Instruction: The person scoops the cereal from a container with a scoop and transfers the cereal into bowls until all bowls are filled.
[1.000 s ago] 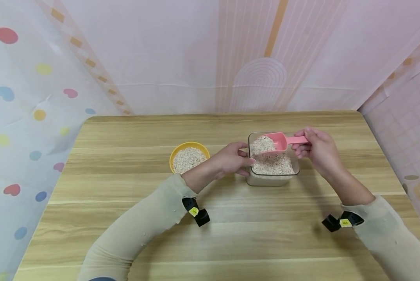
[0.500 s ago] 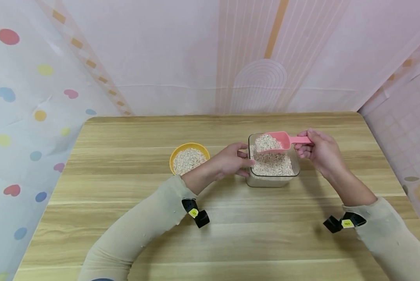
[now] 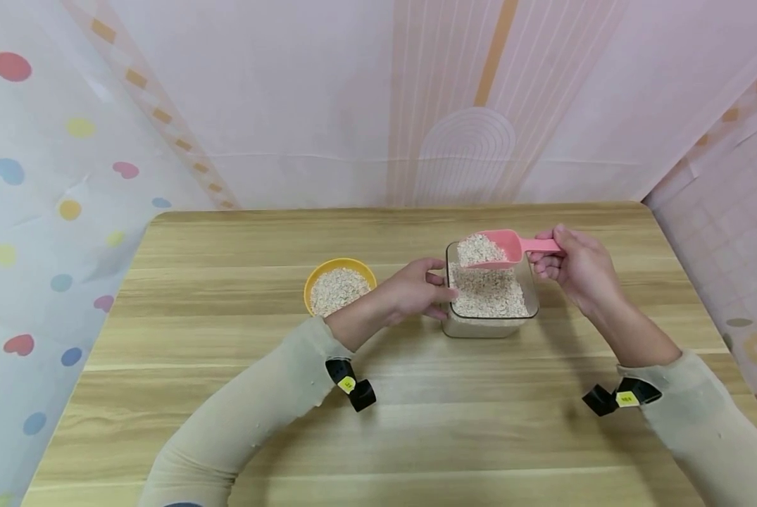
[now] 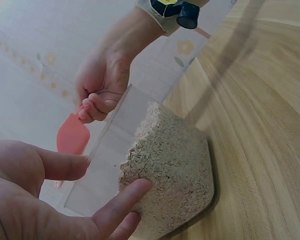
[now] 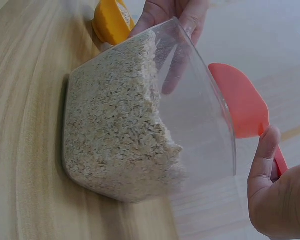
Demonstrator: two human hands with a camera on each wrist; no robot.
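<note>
The pink scoop (image 3: 501, 248), heaped with oats, is pinched by the right hand (image 3: 574, 267) above the clear tub (image 3: 489, 327); the left hand (image 3: 413, 290) grips the tub's side.

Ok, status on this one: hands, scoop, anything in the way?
Right hand grips loaded pink scoop above clear container. Left hand steadies container. Nothing blocking.

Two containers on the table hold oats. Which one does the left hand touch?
The clear square container: the left hand holds its side. The yellow bowl stands apart, untouched, further left; the right hand lifts a pink scoop.
</note>
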